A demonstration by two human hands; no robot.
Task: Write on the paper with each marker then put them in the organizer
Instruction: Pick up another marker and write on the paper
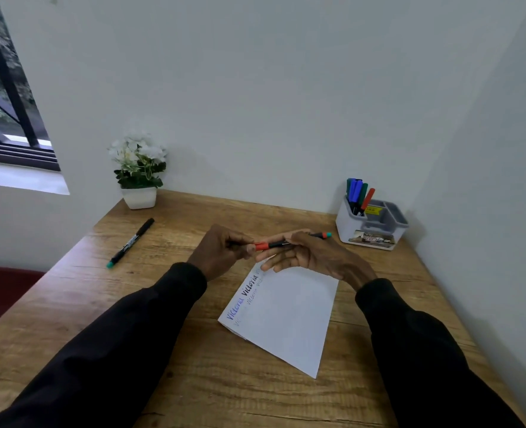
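A red-capped marker [274,244] is held level above the far end of the white paper [289,316]. My left hand [221,251] grips its red cap end. My right hand [314,254] holds the black barrel, whose end sticks out to the right. The paper lies on the wooden desk [163,304] and carries words in blue and black along its left edge. Another marker, black with a teal end [131,243], lies on the desk at the left. The white-and-grey organizer [372,223] stands at the back right with several markers upright in its left slot.
A small white pot of white flowers [139,171] stands at the desk's back left corner. Walls close off the desk at the back and right. A window [5,88] is at the upper left, and a dark red seat [2,291] sits left of the desk.
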